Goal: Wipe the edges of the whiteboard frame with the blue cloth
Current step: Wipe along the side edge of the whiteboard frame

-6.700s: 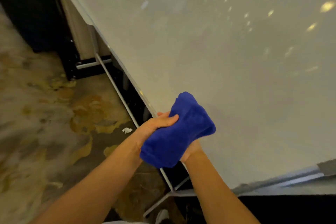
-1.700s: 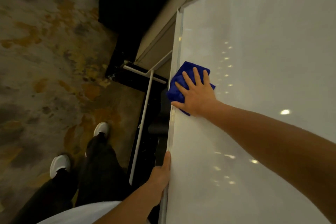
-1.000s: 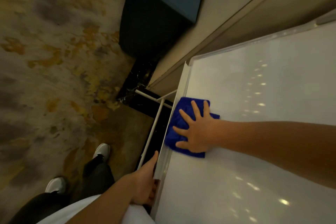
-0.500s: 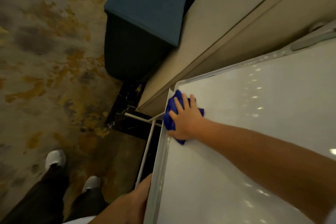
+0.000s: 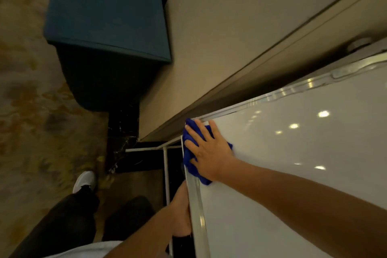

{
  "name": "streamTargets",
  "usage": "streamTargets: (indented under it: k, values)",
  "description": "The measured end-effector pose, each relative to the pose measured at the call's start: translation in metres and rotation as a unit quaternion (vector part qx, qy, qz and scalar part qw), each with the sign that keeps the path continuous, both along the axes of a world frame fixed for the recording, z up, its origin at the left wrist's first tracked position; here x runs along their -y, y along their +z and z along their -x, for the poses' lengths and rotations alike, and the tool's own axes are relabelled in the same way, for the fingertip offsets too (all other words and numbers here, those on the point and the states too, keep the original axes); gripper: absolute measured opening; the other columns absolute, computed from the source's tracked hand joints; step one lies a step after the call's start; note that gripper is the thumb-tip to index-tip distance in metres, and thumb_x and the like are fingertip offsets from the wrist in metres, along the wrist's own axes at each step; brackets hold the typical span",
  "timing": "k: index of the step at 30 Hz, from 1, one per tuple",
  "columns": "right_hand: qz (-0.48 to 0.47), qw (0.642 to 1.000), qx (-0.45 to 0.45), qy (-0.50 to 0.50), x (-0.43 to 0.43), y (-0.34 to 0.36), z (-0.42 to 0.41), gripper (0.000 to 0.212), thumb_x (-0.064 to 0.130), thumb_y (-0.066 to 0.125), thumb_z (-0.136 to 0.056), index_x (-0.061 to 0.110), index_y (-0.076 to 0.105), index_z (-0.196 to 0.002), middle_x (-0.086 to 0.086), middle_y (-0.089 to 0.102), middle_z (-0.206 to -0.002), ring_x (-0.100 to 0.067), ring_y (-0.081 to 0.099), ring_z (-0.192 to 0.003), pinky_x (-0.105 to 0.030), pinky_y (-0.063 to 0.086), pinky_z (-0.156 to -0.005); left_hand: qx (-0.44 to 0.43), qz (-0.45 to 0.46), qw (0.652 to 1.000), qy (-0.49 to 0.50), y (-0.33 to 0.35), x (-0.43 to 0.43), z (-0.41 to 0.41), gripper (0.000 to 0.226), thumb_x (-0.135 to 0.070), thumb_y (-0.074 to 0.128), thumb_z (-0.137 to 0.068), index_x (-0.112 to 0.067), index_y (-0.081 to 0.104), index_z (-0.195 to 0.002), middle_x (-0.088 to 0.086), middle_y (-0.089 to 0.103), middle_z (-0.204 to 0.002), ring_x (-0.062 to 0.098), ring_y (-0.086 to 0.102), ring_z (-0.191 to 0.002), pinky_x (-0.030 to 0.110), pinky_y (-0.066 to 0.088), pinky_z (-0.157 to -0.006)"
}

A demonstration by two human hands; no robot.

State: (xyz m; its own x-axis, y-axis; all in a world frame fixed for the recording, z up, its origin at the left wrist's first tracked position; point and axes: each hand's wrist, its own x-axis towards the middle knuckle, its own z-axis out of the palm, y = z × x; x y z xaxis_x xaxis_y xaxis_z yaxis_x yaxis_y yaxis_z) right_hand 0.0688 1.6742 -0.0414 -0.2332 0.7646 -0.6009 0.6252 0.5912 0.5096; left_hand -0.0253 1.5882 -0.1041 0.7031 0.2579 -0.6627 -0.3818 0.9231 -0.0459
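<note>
The whiteboard (image 5: 303,174) fills the right side, glossy white with a silver metal frame (image 5: 198,211) along its left edge and top edge. My right hand (image 5: 209,153) lies flat, fingers spread, pressing the blue cloth (image 5: 189,158) onto the board's top-left corner, over the frame's left edge. Most of the cloth is hidden under the palm. My left hand (image 5: 182,209) grips the frame's left edge from behind, lower down, with its fingers hidden by the frame.
A beige wall (image 5: 240,37) runs close behind the board's top edge. A dark blue box-like seat (image 5: 104,27) stands on the patterned carpet (image 5: 27,121) at the left. White stand tubes (image 5: 165,174) sit below the corner. My legs and a white shoe (image 5: 84,180) are beneath.
My right hand has slid the cloth up the left edge to the board's top corner. My left hand stays gripping the same edge lower down. The camera has tilted closer to the corner.
</note>
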Motion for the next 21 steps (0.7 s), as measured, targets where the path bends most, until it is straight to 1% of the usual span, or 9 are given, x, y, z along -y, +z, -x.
streamTargets:
  k: [2, 5, 8, 10, 13, 15, 16, 18, 21]
  values:
    - [-0.04, 0.999, -0.005, -0.034, -0.024, 0.002, 0.0, 0.061, 0.052, 0.02, -0.101, 0.027, 0.011, -0.156, -0.008, -0.017, -0.164, -0.039, -0.028, -0.145, -0.063, -0.022, -0.111, 0.047, 0.027, 0.998, -0.015, 0.002, -0.018, 0.004, 0.058, -0.056, 0.062, -0.084, -0.011, 0.071, -0.118, 0.018, 0.07, -0.118, 0.034, 0.067, -0.109, 0.045, 0.057, -0.088]
    - [-0.05, 0.997, -0.01, -0.062, -0.052, 0.001, 0.003, 0.06, 0.049, 0.024, -0.102, 0.028, 0.01, -0.156, -0.009, -0.015, -0.165, -0.04, -0.028, -0.145, -0.063, -0.024, -0.11, 0.012, 0.007, 0.999, -0.05, -0.001, -0.054, 0.007, 0.067, -0.066, 0.055, -0.081, -0.012, 0.071, -0.118, 0.016, 0.07, -0.12, 0.034, 0.064, -0.114, 0.047, 0.05, -0.101]
    - [-0.06, 0.995, -0.019, -0.081, -0.043, -0.006, 0.008, 0.072, 0.047, 0.045, -0.096, 0.023, 0.014, -0.156, -0.015, -0.012, -0.165, -0.043, -0.025, -0.146, -0.063, -0.023, -0.111, -0.038, -0.048, 0.998, -0.021, -0.005, -0.118, 0.009, 0.062, -0.065, 0.039, -0.09, -0.021, 0.063, -0.126, 0.01, 0.074, -0.108, 0.027, 0.069, -0.102, 0.043, 0.055, -0.09]
    - [-0.053, 0.995, -0.009, -0.085, -0.031, -0.004, 0.008, 0.084, 0.047, 0.055, -0.091, 0.017, 0.012, -0.156, -0.017, -0.018, -0.163, -0.043, -0.028, -0.144, -0.063, -0.021, -0.112, -0.08, -0.054, 0.995, -0.039, -0.006, -0.157, 0.007, 0.065, -0.067, 0.034, -0.091, -0.018, 0.065, -0.12, 0.013, 0.071, -0.112, 0.028, 0.066, -0.103, 0.041, 0.053, -0.085]
    - [-0.099, 0.991, -0.009, -0.091, -0.029, 0.017, -0.005, 0.073, 0.046, 0.041, -0.098, 0.014, 0.01, -0.156, -0.016, -0.024, -0.159, -0.038, -0.031, -0.143, -0.059, -0.02, -0.113, -0.118, -0.131, 0.972, -0.156, -0.004, -0.194, -0.004, 0.065, -0.067, 0.036, -0.091, -0.013, 0.069, -0.108, 0.012, 0.075, -0.102, 0.026, 0.072, -0.091, 0.034, 0.057, -0.073]
    - [-0.165, 0.979, -0.019, -0.122, -0.032, 0.042, -0.021, 0.062, 0.044, 0.022, -0.102, 0.014, 0.015, -0.156, -0.014, -0.012, -0.162, -0.035, -0.019, -0.148, -0.056, -0.017, -0.115, -0.144, -0.204, 0.94, -0.23, 0.004, -0.207, -0.014, 0.061, -0.058, 0.032, -0.097, -0.009, 0.065, -0.116, 0.01, 0.073, -0.107, 0.024, 0.071, -0.09, 0.029, 0.056, -0.07]
    - [-0.203, 0.969, -0.025, -0.142, -0.031, 0.052, -0.026, 0.062, 0.043, 0.018, -0.102, 0.013, 0.018, -0.156, -0.013, -0.004, -0.164, -0.034, -0.011, -0.151, -0.055, -0.013, -0.117, -0.176, -0.241, 0.924, -0.24, 0.008, -0.213, -0.019, 0.057, -0.052, 0.033, -0.1, -0.008, 0.06, -0.124, 0.011, 0.067, -0.117, 0.024, 0.067, -0.095, 0.028, 0.054, -0.073]
    - [-0.244, 0.949, -0.037, -0.198, -0.024, 0.062, -0.027, 0.066, 0.049, 0.021, -0.099, 0.013, 0.017, -0.155, -0.013, 0.005, -0.165, -0.034, -0.003, -0.152, -0.056, -0.006, -0.12, -0.174, -0.29, 0.91, -0.239, 0.014, -0.218, -0.032, 0.045, -0.036, 0.04, -0.102, -0.005, 0.054, -0.132, 0.011, 0.056, -0.131, 0.026, 0.061, -0.107, 0.028, 0.054, -0.087]
    - [-0.227, 0.947, -0.031, -0.226, -0.019, 0.049, -0.018, 0.074, 0.062, 0.028, -0.096, 0.024, 0.01, -0.158, -0.012, -0.007, -0.165, -0.038, -0.018, -0.149, -0.063, -0.01, -0.117, -0.216, -0.316, 0.887, -0.257, 0.008, -0.222, -0.049, 0.042, -0.025, 0.041, -0.102, 0.0, 0.052, -0.134, 0.021, 0.055, -0.137, 0.035, 0.053, -0.124, 0.04, 0.041, -0.107]
